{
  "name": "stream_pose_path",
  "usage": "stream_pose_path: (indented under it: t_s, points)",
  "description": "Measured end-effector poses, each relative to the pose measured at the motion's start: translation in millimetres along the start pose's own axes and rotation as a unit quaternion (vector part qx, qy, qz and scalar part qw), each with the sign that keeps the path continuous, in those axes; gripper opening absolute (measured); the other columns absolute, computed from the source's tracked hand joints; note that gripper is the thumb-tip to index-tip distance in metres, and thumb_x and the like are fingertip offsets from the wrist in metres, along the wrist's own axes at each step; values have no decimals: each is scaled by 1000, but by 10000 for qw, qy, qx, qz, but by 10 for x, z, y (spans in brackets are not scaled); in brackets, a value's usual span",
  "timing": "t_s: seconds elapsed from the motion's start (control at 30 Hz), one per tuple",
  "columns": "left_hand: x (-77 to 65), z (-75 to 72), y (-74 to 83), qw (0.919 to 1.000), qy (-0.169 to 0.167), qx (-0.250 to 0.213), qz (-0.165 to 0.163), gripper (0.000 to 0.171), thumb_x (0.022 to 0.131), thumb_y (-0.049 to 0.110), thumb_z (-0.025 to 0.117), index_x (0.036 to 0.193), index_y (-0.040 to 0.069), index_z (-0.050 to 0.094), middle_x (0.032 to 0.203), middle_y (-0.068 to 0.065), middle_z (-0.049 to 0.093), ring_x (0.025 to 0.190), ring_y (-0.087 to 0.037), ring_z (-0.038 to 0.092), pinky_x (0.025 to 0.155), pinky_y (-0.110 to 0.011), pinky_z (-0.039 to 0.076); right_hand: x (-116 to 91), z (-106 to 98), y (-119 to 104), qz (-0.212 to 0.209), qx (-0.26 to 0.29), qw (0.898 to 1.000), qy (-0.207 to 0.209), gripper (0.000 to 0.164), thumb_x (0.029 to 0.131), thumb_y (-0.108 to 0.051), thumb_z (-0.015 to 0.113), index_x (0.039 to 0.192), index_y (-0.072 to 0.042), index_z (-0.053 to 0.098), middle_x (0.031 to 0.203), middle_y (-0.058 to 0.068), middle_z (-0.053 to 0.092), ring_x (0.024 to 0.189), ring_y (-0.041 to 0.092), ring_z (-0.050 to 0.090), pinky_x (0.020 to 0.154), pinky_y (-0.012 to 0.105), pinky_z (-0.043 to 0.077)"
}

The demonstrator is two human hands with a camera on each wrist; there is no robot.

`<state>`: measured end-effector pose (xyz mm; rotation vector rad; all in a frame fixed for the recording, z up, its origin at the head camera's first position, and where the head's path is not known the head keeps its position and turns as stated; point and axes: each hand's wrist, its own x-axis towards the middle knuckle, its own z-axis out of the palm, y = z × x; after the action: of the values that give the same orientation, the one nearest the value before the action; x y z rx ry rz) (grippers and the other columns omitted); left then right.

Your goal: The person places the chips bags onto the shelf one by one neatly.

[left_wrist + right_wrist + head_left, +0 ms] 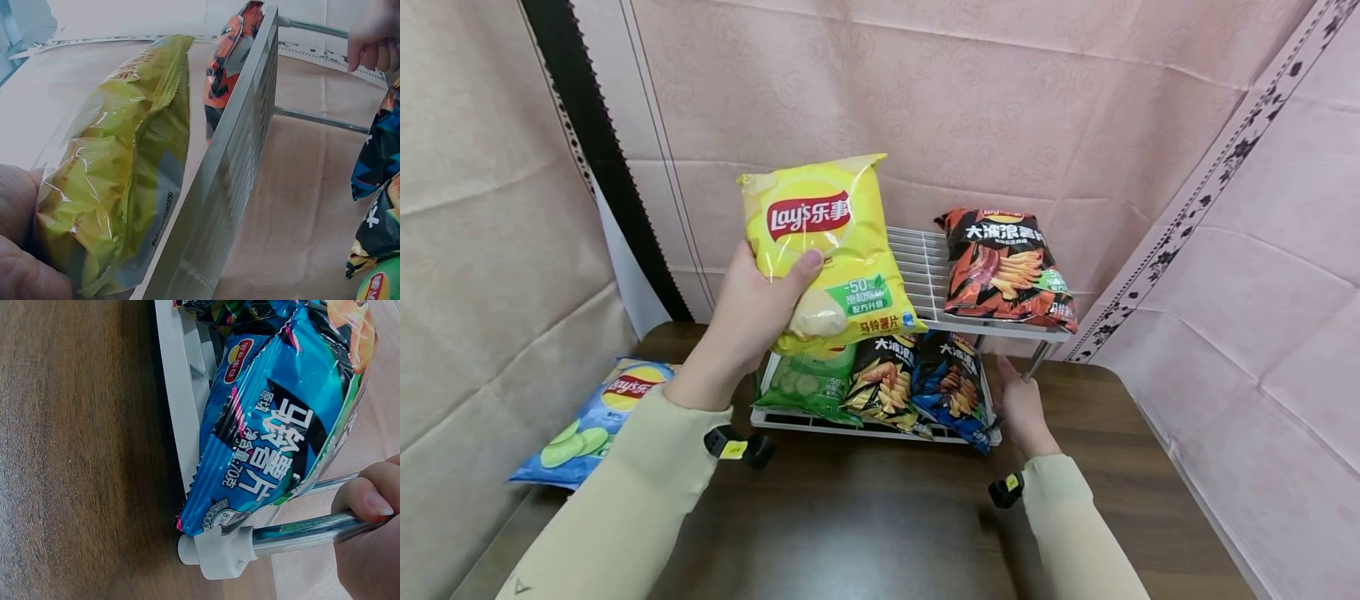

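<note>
My left hand (767, 304) holds a yellow bag of potato chips (820, 225), thumb across its front, raised before the left part of a two-tier white wire rack (917, 262). In the left wrist view the yellow chip bag (119, 169) is beside the upper shelf (219, 181). With my right hand (1021, 408) I grip the rack's metal post (300, 534) at the right front. A red chip bag (1007, 271) lies on the upper shelf's right side. Green (812, 383), black (886, 379) and blue-black (953, 379) chip bags fill the lower shelf.
A light-blue chip bag (602, 421) lies on the left of the brown wooden table (850, 517), partly behind my left sleeve. Pink cloth curtains (962, 108) hang behind the rack and along both sides.
</note>
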<state>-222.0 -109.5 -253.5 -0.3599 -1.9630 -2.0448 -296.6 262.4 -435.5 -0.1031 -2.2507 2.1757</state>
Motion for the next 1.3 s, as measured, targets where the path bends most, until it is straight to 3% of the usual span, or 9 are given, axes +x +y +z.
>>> stream_pose_path:
  t_s: [0.3,0.47,0.6,0.87,1.13,1.3]
  points:
    - [279,81,51,9958,-97,539,-731,76,82,53,71,134,14,32,112,-12,59,87,-26,69,68,-39,56,-2,7,-3,5,-35,10000,-1,58,94,-62,46,60,-16,35,50,-2,29,40,17,23,45,32,23]
    - [390,85,43,9950,-322,329,-890,67,84,50,70,130,13,37,110,-14,62,85,-30,69,67,-42,56,1,22,1,-40,-58,10000,23,58,94,-61,46,60,-15,36,51,0,31,40,17,25,45,32,24]
    - [452,106,33,9941,-307,429,-953,72,83,51,71,131,12,32,112,-14,60,86,-29,69,68,-40,56,-8,23,-6,-61,-146,9999,62,59,94,-62,45,62,-13,36,52,1,31,40,17,26,43,29,26]
    - [481,169,40,9864,9,1443,-787,87,82,55,70,140,10,22,110,-11,56,83,-23,68,66,-35,56,-16,14,-22,-3,-177,9998,108,59,95,-62,44,63,-13,36,51,-1,32,39,16,27,43,28,26]
    - [515,127,31,9745,-273,2035,-902,88,89,50,65,150,11,15,111,-11,55,84,-23,65,69,-34,54,-9,7,1,63,-260,9996,97,56,92,-67,44,71,-15,42,51,-1,34,40,18,28,45,32,28]
    - [511,63,27,9596,-502,2663,-758,93,89,49,63,155,13,8,123,-13,47,89,-22,60,74,-33,51,-20,4,-8,22,-232,9996,125,59,93,-66,44,63,-15,36,52,0,34,39,17,28,43,29,27]
